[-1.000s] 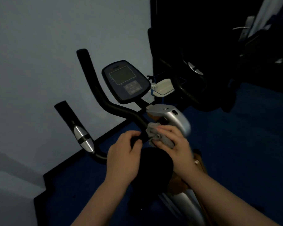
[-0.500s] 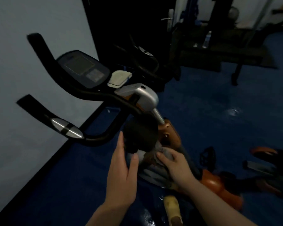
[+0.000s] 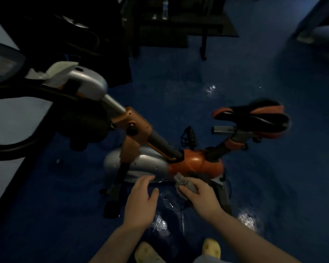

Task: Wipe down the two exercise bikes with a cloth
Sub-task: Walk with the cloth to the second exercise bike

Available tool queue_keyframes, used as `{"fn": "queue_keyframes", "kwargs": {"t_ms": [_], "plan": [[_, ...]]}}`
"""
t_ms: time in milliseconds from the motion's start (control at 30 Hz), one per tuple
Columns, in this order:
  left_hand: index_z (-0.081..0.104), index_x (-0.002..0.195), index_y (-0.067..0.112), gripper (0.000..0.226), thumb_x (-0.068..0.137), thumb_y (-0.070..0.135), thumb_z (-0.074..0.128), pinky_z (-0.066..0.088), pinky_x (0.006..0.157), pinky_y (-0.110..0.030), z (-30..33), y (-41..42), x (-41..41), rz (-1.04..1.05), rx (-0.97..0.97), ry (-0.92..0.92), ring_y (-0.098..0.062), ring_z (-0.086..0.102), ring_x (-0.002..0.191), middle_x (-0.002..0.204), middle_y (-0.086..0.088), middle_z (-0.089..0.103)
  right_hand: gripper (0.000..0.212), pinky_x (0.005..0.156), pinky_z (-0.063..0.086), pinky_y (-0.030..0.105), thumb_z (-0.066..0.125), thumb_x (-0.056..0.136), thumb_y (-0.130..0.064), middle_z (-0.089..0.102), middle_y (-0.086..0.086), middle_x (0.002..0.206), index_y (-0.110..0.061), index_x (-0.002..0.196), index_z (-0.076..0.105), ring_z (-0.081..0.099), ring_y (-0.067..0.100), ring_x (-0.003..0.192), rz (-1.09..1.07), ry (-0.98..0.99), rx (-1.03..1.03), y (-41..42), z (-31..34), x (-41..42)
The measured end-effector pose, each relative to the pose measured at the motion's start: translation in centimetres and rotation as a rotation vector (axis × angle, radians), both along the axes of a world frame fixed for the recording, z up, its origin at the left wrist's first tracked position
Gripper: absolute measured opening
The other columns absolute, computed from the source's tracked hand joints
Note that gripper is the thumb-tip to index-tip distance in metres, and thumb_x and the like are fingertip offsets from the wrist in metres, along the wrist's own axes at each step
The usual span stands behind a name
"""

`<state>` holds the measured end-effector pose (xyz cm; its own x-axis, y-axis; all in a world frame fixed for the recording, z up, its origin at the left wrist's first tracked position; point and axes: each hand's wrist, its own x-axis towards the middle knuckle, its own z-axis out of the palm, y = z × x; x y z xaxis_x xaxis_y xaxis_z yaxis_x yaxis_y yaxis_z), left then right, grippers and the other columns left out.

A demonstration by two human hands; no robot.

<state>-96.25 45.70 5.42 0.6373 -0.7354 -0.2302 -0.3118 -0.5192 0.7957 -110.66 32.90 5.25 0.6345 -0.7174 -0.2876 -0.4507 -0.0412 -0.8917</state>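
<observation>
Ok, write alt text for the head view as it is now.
A person's right hand holds a grey cloth by the low orange and silver body of an exercise bike, while the left hand hovers open beside it. The black seat is to the right, over a blue floor.

The bike's console (image 3: 2, 62) and handlebars (image 3: 11, 149) are cut off by the left edge, and the console screen is too blurred to read. Most of the grey cloth (image 3: 184, 184) is hidden inside the right hand (image 3: 201, 198). The saddle (image 3: 254, 118) is smeared by motion. Dark shapes at the top stay too dim to identify, and both feet are cropped by the bottom edge.
</observation>
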Motion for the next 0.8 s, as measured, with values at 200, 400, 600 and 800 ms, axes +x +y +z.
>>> {"fn": "queue_keyframes", "kwargs": {"t_ms": [200,400,600,800], "plan": [[0.05,0.125,0.031,0.032,0.093,0.025,0.052,0.035,0.093,-0.02,-1.4,-7.0,-8.0,-0.214,0.007,-0.044,-0.001,0.045,0.114,0.127,0.017,0.046,0.026,0.069,0.045,0.006,0.069,0.085,-0.026,0.069,-0.019,0.087,-0.051,0.08,0.064,0.062,-0.01,0.082,-0.201,0.05,-0.012,-3.5,-0.6,-10.9],[0.049,0.128,0.028,0.035,0.093,0.027,0.052,0.042,0.1,-0.031,-1.9,-15.2,-19.8,-0.382,0.049,-0.028,-0.005,0.046,0.117,0.131,0.013,0.045,0.018,0.068,0.042,0.004,0.068,0.084,-0.033,0.063,-0.017,0.096,-0.048,0.092,0.062,0.057,-0.01,0.085,-0.318,0.158,-0.099,-8.3,-0.8,-24.4],[0.053,0.123,0.024,0.033,0.091,0.022,0.055,0.041,0.098,-0.029,-3.2,-21.9,-31.7,-0.521,0.088,0.006,-0.012,0.05,0.117,0.131,0.008,0.049,0.011,0.068,0.045,0.01,0.065,0.086,-0.029,0.065,-0.015,0.089,-0.034,0.095,0.069,0.059,-0.006,0.083,-0.414,0.223,-0.123,-12.7,-2.0,-36.9],[0.053,0.124,0.025,0.034,0.09,0.025,0.054,0.043,0.097,-0.032,-3.2,-26.8,-38.7,-0.659,0.154,-0.021,-0.012,0.052,0.113,0.131,0.01,0.048,0.002,0.062,0.046,0.02,0.064,0.083,-0.028,0.061,-0.011,0.074,-0.026,0.083,0.063,0.057,-0.004,0.076,-0.515,0.265,-0.124,-15.6,-2.2,-44.4]]}}
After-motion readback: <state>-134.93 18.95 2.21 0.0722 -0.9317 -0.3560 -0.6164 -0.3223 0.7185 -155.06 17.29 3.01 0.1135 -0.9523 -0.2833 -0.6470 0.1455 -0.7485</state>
